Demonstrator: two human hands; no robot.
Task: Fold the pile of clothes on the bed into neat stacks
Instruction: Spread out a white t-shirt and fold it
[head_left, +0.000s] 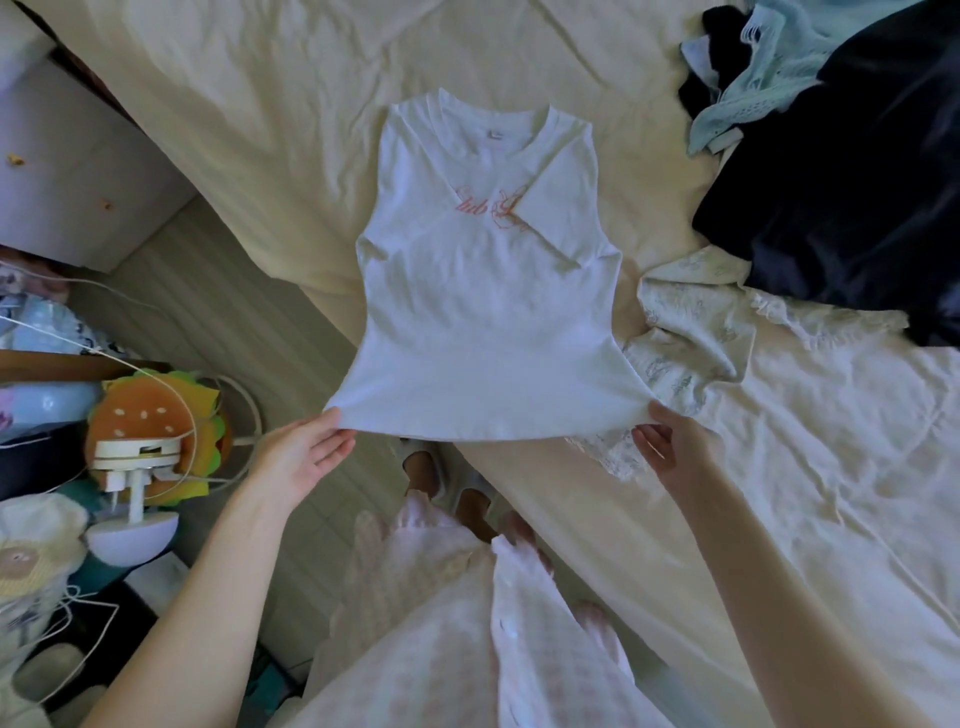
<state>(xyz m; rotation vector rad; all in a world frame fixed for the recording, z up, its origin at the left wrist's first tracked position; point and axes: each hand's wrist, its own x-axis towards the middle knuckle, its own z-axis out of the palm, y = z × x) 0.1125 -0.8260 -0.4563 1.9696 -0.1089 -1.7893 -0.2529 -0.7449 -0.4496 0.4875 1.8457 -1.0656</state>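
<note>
White top (485, 291) lies flat on bed (249, 104), front up, collar far from us, hem at near bed edge. We hold hem corners: left hand (304, 454) pinches corner left of top, right hand (670, 441) pinches corner on top's right; fingers closed on cloth. Right sleeve already folded in across print. Judgement: keep hem taut and level, smooth wrinkles before next fold, bring hem toward collar squarely. Unfolded pile (831, 171) sits right of top, pale patterned garment (727, 332) just beside it; avoid dragging that along.
</note>
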